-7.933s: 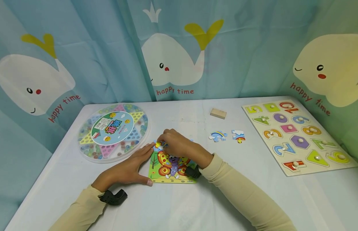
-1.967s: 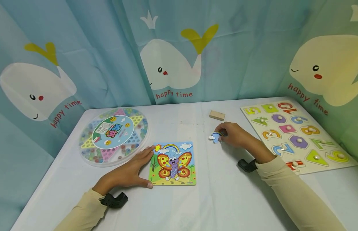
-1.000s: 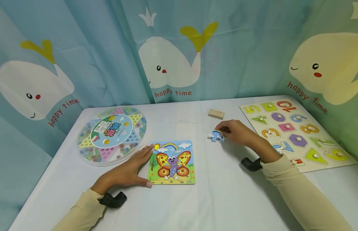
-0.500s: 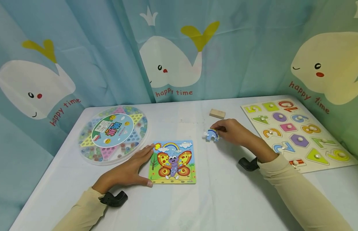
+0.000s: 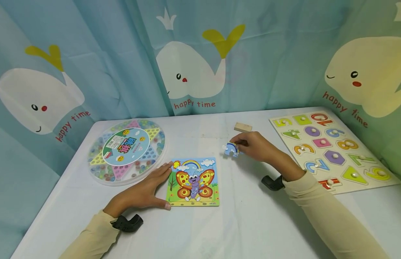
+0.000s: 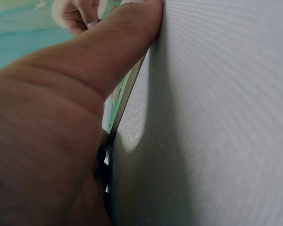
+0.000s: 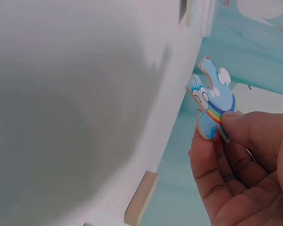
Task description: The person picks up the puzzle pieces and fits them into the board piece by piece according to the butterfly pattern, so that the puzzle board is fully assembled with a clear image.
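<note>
My right hand (image 5: 257, 146) pinches a jigsaw piece (image 5: 231, 149), light blue with a rainbow and white clouds, above the table to the right of the butterfly puzzle. In the right wrist view, thumb and fingers grip the jigsaw piece (image 7: 217, 96) by one end, tilted and clear of the cloth. The butterfly puzzle (image 5: 194, 185) lies flat in the middle of the table. Along its left edge rests my left hand (image 5: 142, 192), fingers extended and thumb spread at the lower-left corner. The left wrist view shows the thumb (image 6: 113, 42) over the board's edge.
A round marble board game (image 5: 126, 147) in a clear case lies at the left. At the right is a wooden number puzzle (image 5: 333, 151) with knobs. A small wooden block (image 5: 243, 127) lies behind my right hand. A whale-print curtain (image 5: 194, 54) hangs behind.
Earlier my right hand worked at the puzzle's top left while two pieces lay to the right. It then took the rainbow piece and has carried it leftward. My left hand stays in place.
</note>
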The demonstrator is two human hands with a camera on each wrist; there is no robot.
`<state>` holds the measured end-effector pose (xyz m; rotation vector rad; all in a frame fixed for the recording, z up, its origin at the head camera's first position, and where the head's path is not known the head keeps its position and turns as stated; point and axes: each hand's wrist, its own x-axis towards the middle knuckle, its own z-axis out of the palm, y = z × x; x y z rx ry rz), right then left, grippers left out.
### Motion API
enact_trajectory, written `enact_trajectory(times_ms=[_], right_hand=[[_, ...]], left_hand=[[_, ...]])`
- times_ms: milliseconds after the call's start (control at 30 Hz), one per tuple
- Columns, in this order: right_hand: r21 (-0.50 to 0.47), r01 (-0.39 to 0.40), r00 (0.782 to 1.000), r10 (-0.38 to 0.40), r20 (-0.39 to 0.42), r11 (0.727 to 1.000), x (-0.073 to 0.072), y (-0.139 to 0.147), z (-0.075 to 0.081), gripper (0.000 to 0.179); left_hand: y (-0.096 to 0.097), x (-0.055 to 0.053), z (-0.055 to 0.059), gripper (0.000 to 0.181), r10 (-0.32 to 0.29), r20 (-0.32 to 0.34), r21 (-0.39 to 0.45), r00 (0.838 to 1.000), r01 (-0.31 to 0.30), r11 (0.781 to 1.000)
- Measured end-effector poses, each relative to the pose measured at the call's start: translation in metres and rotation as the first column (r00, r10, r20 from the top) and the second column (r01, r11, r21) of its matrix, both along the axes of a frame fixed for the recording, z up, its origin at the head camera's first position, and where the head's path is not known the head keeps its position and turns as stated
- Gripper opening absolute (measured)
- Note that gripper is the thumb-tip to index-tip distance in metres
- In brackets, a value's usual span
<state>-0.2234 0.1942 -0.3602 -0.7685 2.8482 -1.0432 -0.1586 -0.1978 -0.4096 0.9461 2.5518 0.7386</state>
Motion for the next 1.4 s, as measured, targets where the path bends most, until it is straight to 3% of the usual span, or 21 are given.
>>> enact_trajectory(times_ms=[667,1167,1400], right_hand=[[-0.035,-0.048,0.999,0.048,-0.009,0.998,0.0,-0.026,0.001,0.021],[-0.03,-0.077,0.996,0.078,0.04,0.997,0.001,-0.042,-0.004,0.023],[-0.125,-0.108,0.989,0.119,0.083,0.986,0.003,-0.056,-0.003,0.022]], left_hand=[[0.001,0.001,0.001,0.118,0.0,0.001,0.002,1.0,0.0,1.0],[0.001,0.0,0.0,0.118,-0.001,-0.002,0.001,1.0,0.001,1.0],[0.001,0.001,0.001,0.118,0.0,0.003,0.002,1.0,0.0,1.0]])
